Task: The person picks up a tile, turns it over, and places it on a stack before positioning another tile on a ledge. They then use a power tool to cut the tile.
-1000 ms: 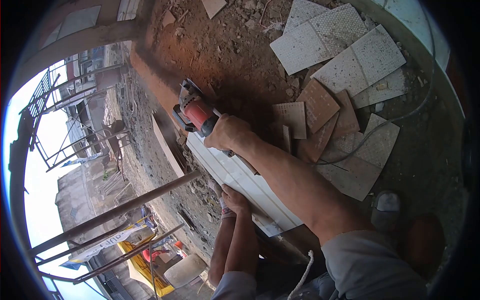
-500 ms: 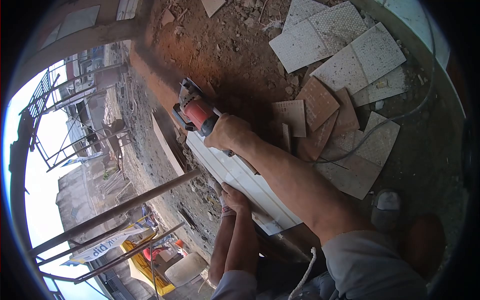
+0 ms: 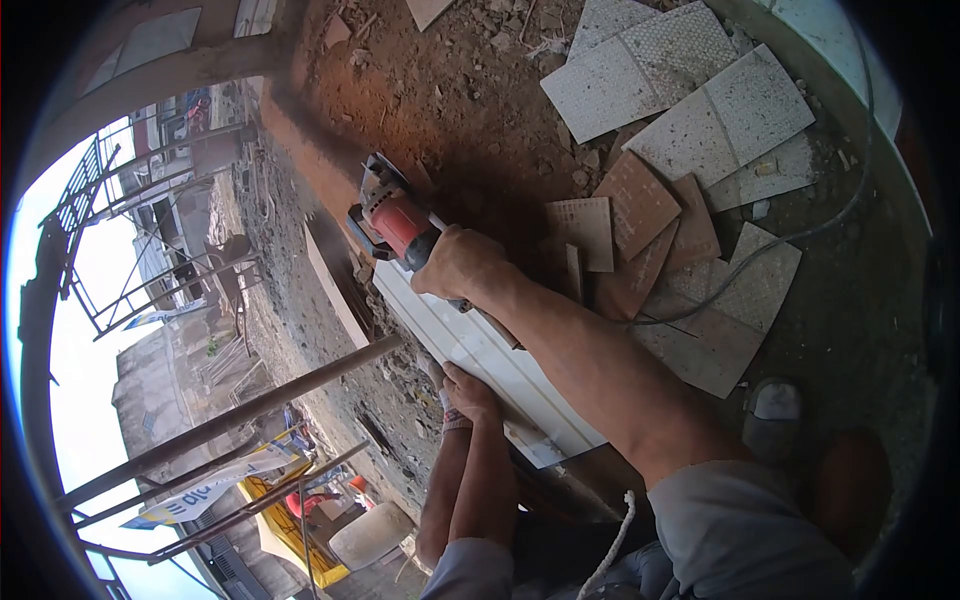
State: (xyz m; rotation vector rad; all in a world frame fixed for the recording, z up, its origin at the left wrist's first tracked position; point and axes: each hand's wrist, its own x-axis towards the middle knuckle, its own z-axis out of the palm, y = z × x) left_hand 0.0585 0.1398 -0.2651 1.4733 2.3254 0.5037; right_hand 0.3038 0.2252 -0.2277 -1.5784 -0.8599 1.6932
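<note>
My right hand (image 3: 462, 262) is wrapped round the back of a red and black angle grinder (image 3: 402, 222), whose metal head points away from me. The grinder sits over the far end of a long white tile (image 3: 480, 365) with pale stripes. On the tile's left edge, my left hand (image 3: 470, 392) grips it, with the fingers partly hidden. A second forearm (image 3: 440, 500) with a patterned cuff, apparently another person's, lies close beside my left arm. Dark dust blurs the ground past the grinder.
Several textured white tiles (image 3: 720, 120) and brown tiles (image 3: 637, 205) lie on the rubble to the right. A power cord (image 3: 770, 242) curves past them. A metal pole (image 3: 240, 415) slants in at left. A shoe (image 3: 775, 415) shows at lower right.
The grinder and my right hand have shifted very slightly. Otherwise both hands keep their places; the banner in the background has moved.
</note>
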